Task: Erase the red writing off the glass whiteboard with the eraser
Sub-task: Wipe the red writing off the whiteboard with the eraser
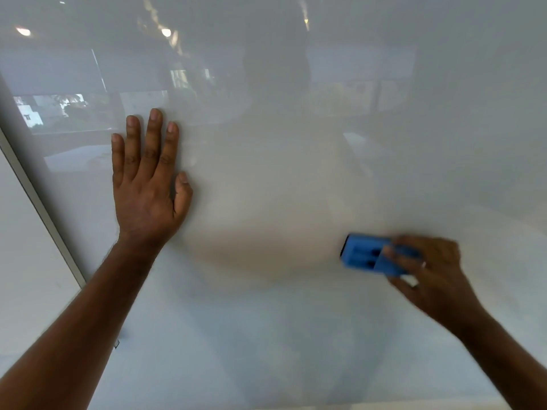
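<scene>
The glass whiteboard (296,113) fills nearly the whole view and reflects a room with windows and ceiling lights. No red writing shows on it. My left hand (148,184) lies flat on the glass at centre left, fingers straight and spread. My right hand (426,270) grips a blue eraser (367,257) at lower right and holds it against the glass. The eraser and that hand are blurred by motion. A ring is on one finger of the right hand.
A grey metal frame strip (38,199) runs diagonally down the left side of the board, with a white wall (17,276) beyond it. A pale ledge shows along the bottom edge.
</scene>
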Tool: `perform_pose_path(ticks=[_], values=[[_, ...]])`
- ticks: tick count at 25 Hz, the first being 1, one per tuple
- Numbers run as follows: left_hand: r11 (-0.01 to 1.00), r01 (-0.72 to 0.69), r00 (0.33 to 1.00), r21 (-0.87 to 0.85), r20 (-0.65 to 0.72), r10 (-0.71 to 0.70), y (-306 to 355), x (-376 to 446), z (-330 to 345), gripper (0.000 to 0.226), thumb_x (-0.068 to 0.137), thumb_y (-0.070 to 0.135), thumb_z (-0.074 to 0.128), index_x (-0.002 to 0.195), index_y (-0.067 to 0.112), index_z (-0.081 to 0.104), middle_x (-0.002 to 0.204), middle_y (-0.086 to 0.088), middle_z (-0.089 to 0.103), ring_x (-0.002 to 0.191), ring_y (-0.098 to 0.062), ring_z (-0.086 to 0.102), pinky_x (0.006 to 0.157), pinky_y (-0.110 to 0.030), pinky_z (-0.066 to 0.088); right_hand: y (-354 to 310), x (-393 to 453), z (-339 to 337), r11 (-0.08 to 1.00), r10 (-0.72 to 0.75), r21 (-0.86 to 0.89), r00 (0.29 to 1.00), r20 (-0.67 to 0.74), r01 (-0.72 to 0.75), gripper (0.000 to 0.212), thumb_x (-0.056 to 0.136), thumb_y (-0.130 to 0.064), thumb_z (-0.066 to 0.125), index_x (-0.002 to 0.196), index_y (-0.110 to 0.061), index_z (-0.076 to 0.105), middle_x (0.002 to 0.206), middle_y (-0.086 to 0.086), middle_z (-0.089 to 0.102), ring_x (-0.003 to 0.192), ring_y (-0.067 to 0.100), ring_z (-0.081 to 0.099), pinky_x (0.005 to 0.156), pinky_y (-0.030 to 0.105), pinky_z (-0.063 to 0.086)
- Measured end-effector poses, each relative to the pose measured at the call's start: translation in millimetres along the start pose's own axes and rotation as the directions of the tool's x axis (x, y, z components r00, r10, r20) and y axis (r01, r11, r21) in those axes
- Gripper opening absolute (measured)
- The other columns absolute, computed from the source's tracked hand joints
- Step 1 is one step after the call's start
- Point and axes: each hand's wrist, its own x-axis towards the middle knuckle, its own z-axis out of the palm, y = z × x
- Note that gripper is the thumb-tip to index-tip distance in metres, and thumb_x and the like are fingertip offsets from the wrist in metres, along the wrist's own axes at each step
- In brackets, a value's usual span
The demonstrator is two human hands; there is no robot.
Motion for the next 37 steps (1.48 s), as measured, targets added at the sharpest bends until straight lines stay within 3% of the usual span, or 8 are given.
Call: perform_pose_path(ticks=[5,9,14,20,26,29,34,37], values=[[1.0,-0.003,1.0,0.009,0.013,0.003,0,0,-1,0.064,0.112,0.026,0.034,0.171,0.003,0.026,0.178,-0.02,0.023,0.167,-0.037,0.012,0.135,-0.061,0.013,-10,99,-5,0.907,0.405,0.244,0.87,-0.282,-0.344,0.051,0.091,-0.03,0.08,0.131,-0.013,0.054,0.132,0.016,0.055,0.12,0.036,0.05,0.101,0.052,0.037],[1.0,0.014,0.999,-0.009,0.046,-0.013,2,-1,-5,0.065,0.111,0.025,0.035,0.171,0.003,0.024,0.18,-0.019,0.019,0.168,-0.036,0.008,0.136,-0.059,0.009,-66,79,37,0.991,-0.045,0.118,0.995,-0.092,0.056,0.051,0.096,-0.036,0.068,0.143,-0.03,0.049,0.137,0.003,0.056,0.114,0.03,0.059,0.095,0.046,0.038],[0.997,0.065,0.993,-0.04,0.098,-0.06,9,-6,-8,0.07,0.109,0.026,0.037,0.172,0.001,0.017,0.181,-0.017,0.012,0.169,-0.039,0.005,0.136,-0.063,0.007,-20,-5,24,0.951,-0.31,0.014,0.948,0.072,0.309,0.041,0.1,-0.024,0.064,0.14,-0.033,0.058,0.133,0.0,0.066,0.116,0.026,0.059,0.095,0.047,0.044],[0.962,0.266,0.96,-0.069,0.11,-0.257,38,-8,-4,0.073,0.114,0.035,0.032,0.172,-0.003,0.009,0.181,-0.021,0.0,0.169,-0.039,-0.004,0.136,-0.063,0.0,84,11,-48,0.97,0.242,0.009,0.965,-0.103,-0.242,0.048,0.093,-0.045,0.063,0.132,-0.017,0.056,0.129,0.011,0.059,0.115,0.036,0.058,0.094,0.052,0.039],[0.899,0.409,0.909,-0.155,0.153,-0.387,70,-12,-1,0.079,0.114,0.043,0.031,0.172,-0.003,-0.001,0.182,-0.019,-0.008,0.169,-0.038,-0.011,0.137,-0.055,-0.004,70,-24,-48,0.499,0.849,0.582,0.499,-0.177,-0.642,0.07,0.087,-0.028,0.081,0.135,-0.047,0.034,0.132,-0.017,0.04,0.129,0.029,0.047,0.093,0.044,0.056],[0.884,0.429,0.899,-0.186,0.183,-0.397,90,-18,2,0.082,0.114,0.047,0.029,0.172,0.0,-0.003,0.182,-0.016,-0.012,0.169,-0.035,-0.013,0.138,-0.053,-0.006,52,3,-39,0.429,0.885,0.689,0.425,-0.191,-0.585,0.069,0.088,-0.012,0.08,0.132,-0.037,0.032,0.137,0.006,0.037,0.129,0.031,0.049,0.089,0.031,0.06],[0.862,0.462,0.883,-0.208,0.198,-0.426,105,-19,4,0.084,0.113,0.047,0.033,0.173,0.001,-0.003,0.182,-0.014,-0.013,0.169,-0.033,-0.015,0.138,-0.052,-0.006,53,66,-24,0.58,0.813,0.589,0.448,-0.372,-0.563,0.068,0.094,-0.031,0.078,0.14,0.001,0.039,0.132,0.024,0.041,0.12,0.036,0.051,0.088,0.053,0.056],[0.859,0.466,0.88,-0.211,0.209,-0.426,105,-18,2,0.085,0.112,0.047,0.034,0.173,0.001,-0.004,0.183,-0.013,-0.014,0.169,-0.032,-0.016,0.138,-0.051,-0.006,48,123,-32,0.651,0.759,0.533,0.454,-0.467,-0.54,0.068,0.094,-0.039,0.077,0.142,-0.005,0.044,0.129,0.019,0.047,0.118,0.032,0.051,0.091,0.057,0.052]])
